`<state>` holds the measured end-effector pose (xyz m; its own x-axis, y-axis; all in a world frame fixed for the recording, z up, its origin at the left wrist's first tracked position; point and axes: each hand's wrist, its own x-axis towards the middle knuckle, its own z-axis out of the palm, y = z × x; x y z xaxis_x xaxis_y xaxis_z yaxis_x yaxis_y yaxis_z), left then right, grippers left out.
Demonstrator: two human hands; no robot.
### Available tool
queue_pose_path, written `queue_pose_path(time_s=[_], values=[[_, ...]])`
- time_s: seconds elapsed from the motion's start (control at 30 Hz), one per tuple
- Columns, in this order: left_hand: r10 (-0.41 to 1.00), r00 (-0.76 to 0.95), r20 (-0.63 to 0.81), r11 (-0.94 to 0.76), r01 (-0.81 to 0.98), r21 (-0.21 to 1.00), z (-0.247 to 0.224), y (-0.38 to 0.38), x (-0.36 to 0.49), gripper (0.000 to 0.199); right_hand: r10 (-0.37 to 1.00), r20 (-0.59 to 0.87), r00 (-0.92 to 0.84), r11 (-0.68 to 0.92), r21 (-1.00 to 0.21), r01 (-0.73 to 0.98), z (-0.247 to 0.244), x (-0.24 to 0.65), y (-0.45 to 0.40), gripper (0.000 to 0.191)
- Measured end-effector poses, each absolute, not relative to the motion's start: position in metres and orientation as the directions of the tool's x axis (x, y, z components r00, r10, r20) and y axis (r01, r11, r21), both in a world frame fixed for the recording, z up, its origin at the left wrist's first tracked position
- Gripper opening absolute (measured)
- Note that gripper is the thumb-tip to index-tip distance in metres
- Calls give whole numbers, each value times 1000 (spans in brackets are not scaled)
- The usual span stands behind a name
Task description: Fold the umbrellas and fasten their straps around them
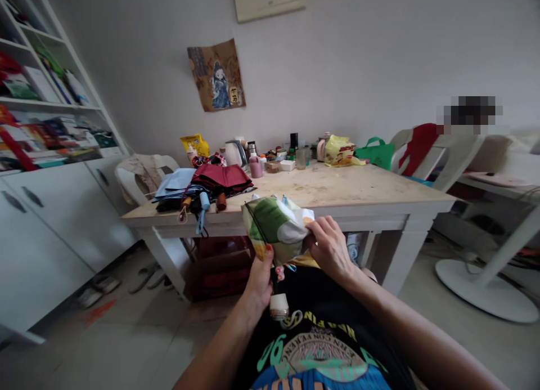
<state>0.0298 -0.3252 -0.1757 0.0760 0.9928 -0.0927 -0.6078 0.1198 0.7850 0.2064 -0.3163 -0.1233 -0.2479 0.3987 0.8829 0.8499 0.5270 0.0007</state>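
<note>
A green, white and yellow umbrella, its cloth loosely gathered, is held in front of my body, just off the table's front edge. My left hand is closed round its lower part, thumb on the cloth; the white handle hangs below, pointing down. My right hand pinches the right edge of the cloth. On the left of the wooden table lie folded umbrellas: a dark red one over black cloth and a light blue one, their handles toward me.
Along the table's back stand a kettle, a pink bottle, cups, small boxes, a yellow plastic bag and a green bag. Chairs flank the table. A person's head, blurred, shows at the right. Shoes lie on the floor at the left.
</note>
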Motion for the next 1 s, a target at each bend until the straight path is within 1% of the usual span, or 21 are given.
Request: queue_pose_path(time_s=[0.1, 0.17, 0.27, 0.33, 0.47, 0.53, 0.57, 0.6, 0.63, 0.67, 0.7, 0.73, 0.77, 0.8, 0.83, 0.87, 0.9, 0.93, 0.97, 1.0], values=[[996, 35, -77, 83, -583, 808, -174, -322, 33, 74, 277, 936, -218, 552, 31, 833, -119, 210, -325, 11], [998, -20, -63, 41, -572, 819, -171, -320, 34, 75, 241, 955, -174, 566, 8, 824, -120, 209, -333, 12], [989, -144, -34, -49, -538, 842, -164, -320, 33, 76, 277, 956, -98, 589, -89, 803, -125, 206, -343, 15], [979, -206, -9, -98, -504, 858, -160, -322, 33, 75, 310, 944, -116, 606, -102, 789, -131, 204, -345, 18], [974, -228, 1, -114, -483, 868, -156, -328, 34, 74, 309, 944, -117, 622, -108, 775, -137, 200, -344, 25], [978, -208, 5, -106, -475, 873, -155, -329, 34, 73, 325, 932, -161, 718, -132, 683, -137, 198, -345, 32], [980, -197, 8, -102, -469, 877, -155, -329, 34, 72, 340, 923, -182, 778, -168, 606, -135, 198, -346, 35], [981, -195, 10, -101, -464, 880, -155, -329, 34, 71, 371, 916, -153, 814, -241, 529, -134, 200, -347, 38], [979, -204, 10, -104, -457, 883, -155, -328, 33, 70, 426, 903, -57, 814, -355, 459, -132, 202, -347, 37], [975, -223, 10, -111, -447, 888, -156, -328, 32, 69, 499, 861, 94, 779, -493, 388, -130, 205, -347, 33], [968, -249, 12, -123, -433, 893, -158, -328, 31, 69, 583, 771, 256, 712, -637, 296, -128, 208, -346, 27], [961, -275, 20, -137, -414, 900, -160, -327, 30, 69, 674, 638, 374, 623, -762, 177, -127, 211, -346, 24], [953, -300, 33, -155, -392, 907, -162, -327, 29, 69, 770, 490, 409, 519, -853, 43, -126, 213, -345, 31], [948, -316, 50, -171, -368, 914, -164, -327, 28, 69, 868, 347, 356, 399, -913, -83, -126, 214, -345, 42], [942, -327, 72, -190, -344, 920, -167, -328, 28, 68, 944, 221, 245, 267, -948, -173, -127, 214, -345, 54], [937, -335, 98, -212, -321, 923, -169, -328, 27, 68, 985, 115, 129, 142, -966, -218, -129, 212, -345, 62], [933, -337, 124, -230, -297, 927, -172, -328, 27, 67, 998, 43, 44, 52, -973, -227, -131, 209, -346, 66], [931, -334, 146, -245, -276, 930, -174, -328, 27, 66, 1000, 11, -3, 10, -976, -218, -132, 206, -346, 64], [931, -326, 163, -255, -260, 931, -177, -328, 27, 66, 1000, 19, -19, 15, -978, -206, -134, 203, -347, 56], [932, -318, 176, -262, -253, 931, -179, -328, 26, 66, 998, 59, -12, 56, -979, -195, -134, 201, -347, 46]])
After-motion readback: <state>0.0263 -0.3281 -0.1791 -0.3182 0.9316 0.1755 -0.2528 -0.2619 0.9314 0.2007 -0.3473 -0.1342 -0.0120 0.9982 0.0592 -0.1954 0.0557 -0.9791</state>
